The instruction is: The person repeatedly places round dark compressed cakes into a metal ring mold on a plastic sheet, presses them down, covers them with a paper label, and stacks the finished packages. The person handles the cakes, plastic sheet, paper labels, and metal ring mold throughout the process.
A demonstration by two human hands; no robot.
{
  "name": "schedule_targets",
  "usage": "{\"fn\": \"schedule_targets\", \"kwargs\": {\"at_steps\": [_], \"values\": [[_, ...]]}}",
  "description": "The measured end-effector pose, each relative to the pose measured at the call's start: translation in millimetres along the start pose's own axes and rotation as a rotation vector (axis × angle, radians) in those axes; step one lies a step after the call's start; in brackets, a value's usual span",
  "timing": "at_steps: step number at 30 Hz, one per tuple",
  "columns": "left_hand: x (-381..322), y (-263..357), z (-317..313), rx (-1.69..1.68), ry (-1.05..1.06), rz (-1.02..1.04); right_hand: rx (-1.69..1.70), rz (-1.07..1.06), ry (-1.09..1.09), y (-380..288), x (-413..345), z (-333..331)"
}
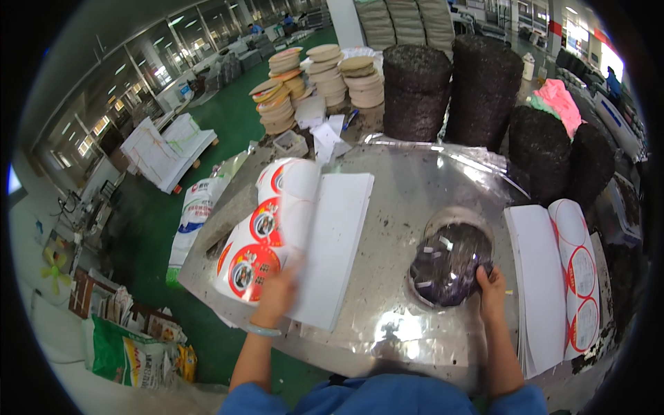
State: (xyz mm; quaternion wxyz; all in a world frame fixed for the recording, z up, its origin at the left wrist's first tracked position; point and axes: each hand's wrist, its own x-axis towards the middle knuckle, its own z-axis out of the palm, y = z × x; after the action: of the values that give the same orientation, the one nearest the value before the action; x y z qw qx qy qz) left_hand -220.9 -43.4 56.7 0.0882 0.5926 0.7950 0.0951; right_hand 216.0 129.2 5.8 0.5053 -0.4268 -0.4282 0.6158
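My left hand, with a pale bangle at the wrist, is on the lower part of a curled sheet of round red-and-white labels; blur hides the fingertips. Under the sheet's right side lies white backing paper. My right hand pinches the right edge of a round, dark disc in shiny clear film. The disc lies over a ring-shaped recess in the metal tabletop.
More label sheets and white paper lie at the right. Tall dark stacks and piles of pale discs stand along the back. A small plastic box and clear film lie farther back.
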Motion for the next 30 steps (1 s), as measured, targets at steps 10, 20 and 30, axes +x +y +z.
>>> {"fn": "schedule_targets", "kwargs": {"at_steps": [10,20,30], "values": [[-24,42,25,-0.272,0.033,0.151,-0.259,0.048,-0.196,10,-19,-24],[-29,-31,46,1.063,0.293,0.285,-0.315,0.026,-0.251,9,-34,-21],[-107,-79,-73,-0.721,1.395,-0.463,-0.320,0.135,-0.269,-4,-37,-23]]}}
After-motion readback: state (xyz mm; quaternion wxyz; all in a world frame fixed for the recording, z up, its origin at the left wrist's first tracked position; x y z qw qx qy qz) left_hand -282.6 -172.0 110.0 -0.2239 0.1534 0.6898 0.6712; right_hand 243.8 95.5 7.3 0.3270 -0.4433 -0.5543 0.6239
